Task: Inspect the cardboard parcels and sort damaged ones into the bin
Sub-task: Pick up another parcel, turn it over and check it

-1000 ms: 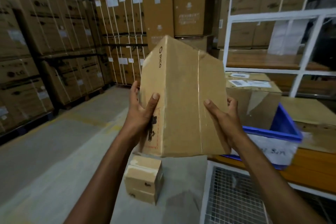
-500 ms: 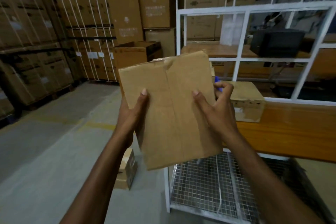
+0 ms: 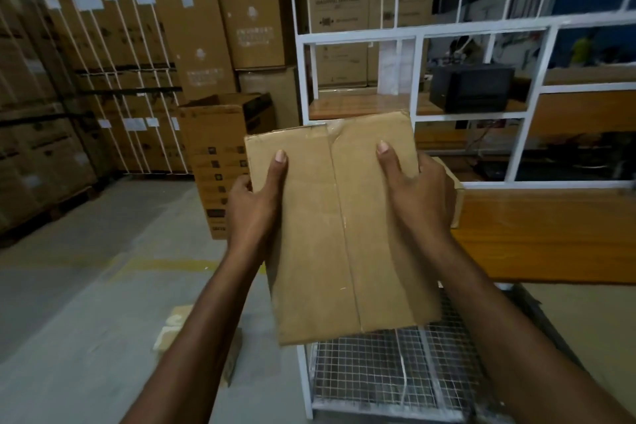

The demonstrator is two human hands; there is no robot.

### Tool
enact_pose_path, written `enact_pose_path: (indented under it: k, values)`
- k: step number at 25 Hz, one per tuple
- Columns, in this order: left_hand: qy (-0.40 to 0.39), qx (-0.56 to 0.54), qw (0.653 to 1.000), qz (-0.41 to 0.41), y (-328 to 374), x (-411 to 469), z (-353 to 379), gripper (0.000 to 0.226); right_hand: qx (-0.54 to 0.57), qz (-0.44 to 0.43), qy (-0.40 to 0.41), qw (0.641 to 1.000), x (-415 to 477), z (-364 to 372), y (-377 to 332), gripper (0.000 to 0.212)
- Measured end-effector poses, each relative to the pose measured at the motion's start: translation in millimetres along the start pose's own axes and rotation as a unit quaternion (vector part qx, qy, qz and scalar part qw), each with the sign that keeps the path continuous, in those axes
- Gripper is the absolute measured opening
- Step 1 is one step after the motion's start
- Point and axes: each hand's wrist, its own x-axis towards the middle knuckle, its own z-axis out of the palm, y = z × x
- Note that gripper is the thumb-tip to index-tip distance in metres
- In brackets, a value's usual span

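Observation:
A plain brown cardboard parcel point(image 3: 340, 227) fills the middle of the head view, held up in front of me with its taped seam running top to bottom. The tape near its top edge looks crumpled. My left hand point(image 3: 253, 206) grips its left side, thumb across the front face. My right hand point(image 3: 416, 196) grips the right side the same way, fingers wrapped behind. Another small parcel point(image 3: 454, 193) sits on the wooden worktop point(image 3: 550, 234), mostly hidden behind my right hand. No blue bin is in view.
A white metal rack point(image 3: 420, 34) stands over the worktop with a black device point(image 3: 471, 88) on its shelf. Below is a wire-mesh shelf point(image 3: 389, 375). An open tall carton point(image 3: 216, 162) stands on the floor ahead; a small box point(image 3: 175, 330) lies by my left arm. Stacked cartons line the left.
My view swung right, away from the blue bin, toward the rack. The parcel turned from edge-on to flat, seam facing me, and both hands kept their grip.

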Motion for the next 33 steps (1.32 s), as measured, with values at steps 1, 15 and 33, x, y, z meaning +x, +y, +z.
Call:
enact_pose_path:
  k: [1, 15, 33]
  values:
    - [-0.04, 0.001, 0.999, 0.002, -2.4, 2.0, -1.3, 0.082, 0.016, 0.023, -0.047, 0.998, 4.5, -6.6, 2.7, 0.053]
    - [-0.165, -0.07, 0.974, 0.14, 17.6, -21.5, 33.6, 0.089, 0.043, 0.001, -0.118, 0.992, -1.8, -99.9, 28.9, 0.108]
    - [-0.31, -0.016, 0.943, 0.122, 32.1, -70.8, 71.5, 0.09, 0.093, 0.08, -0.326, 0.937, 11.2, -192.5, 71.1, 0.118]
